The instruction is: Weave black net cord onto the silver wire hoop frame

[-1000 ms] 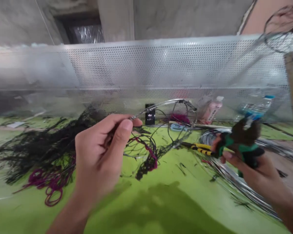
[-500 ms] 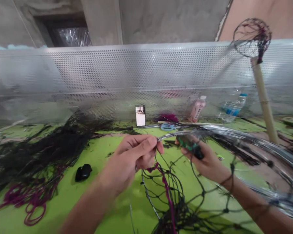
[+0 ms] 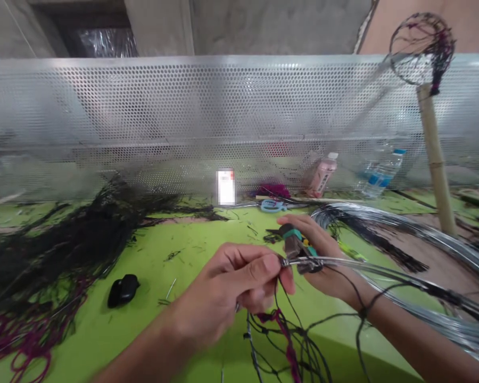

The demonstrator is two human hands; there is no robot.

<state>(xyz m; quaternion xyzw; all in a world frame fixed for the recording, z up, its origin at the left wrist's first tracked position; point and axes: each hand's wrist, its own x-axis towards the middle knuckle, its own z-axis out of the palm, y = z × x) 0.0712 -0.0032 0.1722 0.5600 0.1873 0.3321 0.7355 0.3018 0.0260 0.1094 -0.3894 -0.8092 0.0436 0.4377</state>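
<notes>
My left hand (image 3: 247, 279) pinches the wire hoop (image 3: 345, 261) between thumb and fingers, at a spot where thin wire is wound round it. In my right hand (image 3: 323, 250) is a pair of pliers (image 3: 297, 247) with green, black and yellow parts. Their metal jaws lie at the hoop, just right of my left fingertips; whether they grip the wire I cannot tell. Below the hoop hangs a black knotted net (image 3: 303, 340), with a purple cord (image 3: 290, 354) running down through it.
A coil of silvery wire (image 3: 415, 223) lies at right, near a bamboo pole (image 3: 437, 159). Blue scissors (image 3: 273, 206), a pink bottle (image 3: 323, 175), a clear bottle (image 3: 385, 175) and a phone (image 3: 226, 187) are at the back. Left are dark netting (image 3: 75, 250) and a black case (image 3: 123, 290).
My left hand and the hoop have moved right and down in view. The pliers have turned and come to the hoop beside my left fingertips.
</notes>
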